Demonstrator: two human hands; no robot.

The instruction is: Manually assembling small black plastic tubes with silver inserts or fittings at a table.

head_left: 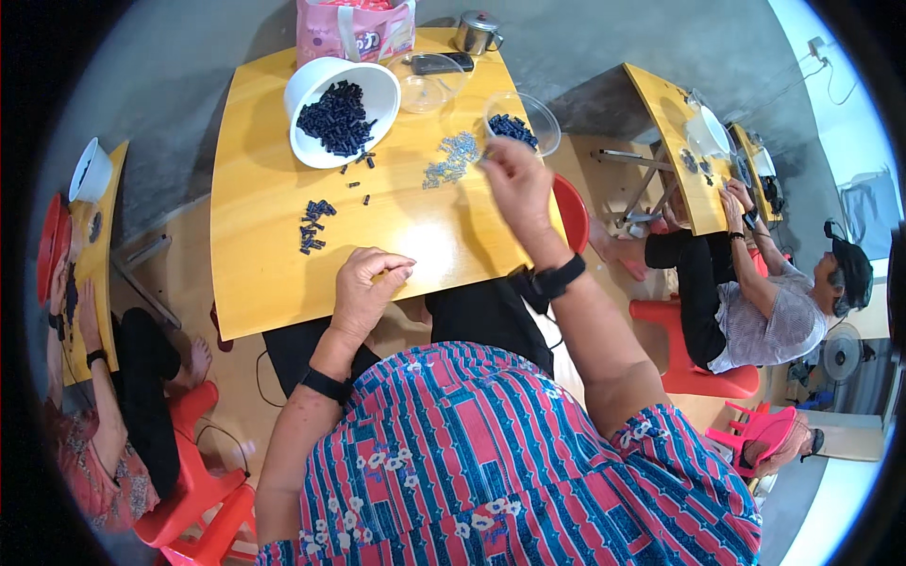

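My left hand (370,288) hovers at the near edge of the yellow table, thumb and fingertips pressed together. Whatever it pinches is too small to make out. Raised over the table's right side, my right hand (519,189) has its fingers curled in, and their contents are hidden. It is close to a transparent bowl (547,121) holding small dark blue cylindrical pieces (511,128). Just left of that hand lies a spread of small silvery metal parts (451,158). A loose group of dark cylindrical pieces (316,224) lies beyond my left hand.
A tilted white tub (298,99) spills dark pieces onto the table (255,255). Behind stand a transparent container (429,94), a black phone-like object (442,63), a metal mug (478,34) and a pink bag (354,38). A red stool (570,212) is at right; people work at tables on both sides.
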